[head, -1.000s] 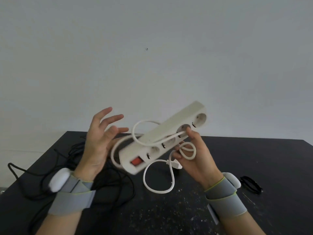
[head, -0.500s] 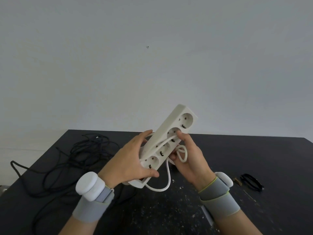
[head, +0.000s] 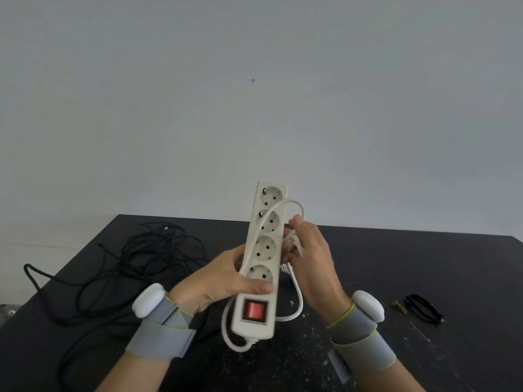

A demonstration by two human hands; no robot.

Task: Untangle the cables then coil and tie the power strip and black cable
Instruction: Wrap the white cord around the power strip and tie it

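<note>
Above one table (head: 396,264), left hand (head: 215,281) gripping one four-socket power strip (head: 264,250), right hand (head: 314,261) pinching its cord (head: 297,304)

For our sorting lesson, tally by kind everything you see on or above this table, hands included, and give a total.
Power strip: 1
Black cable, tangled: 1
Bunch of black bands: 1
Small brown piece: 1
Hands: 2, left hand and right hand
Wristbands: 2
Total: 8
</note>
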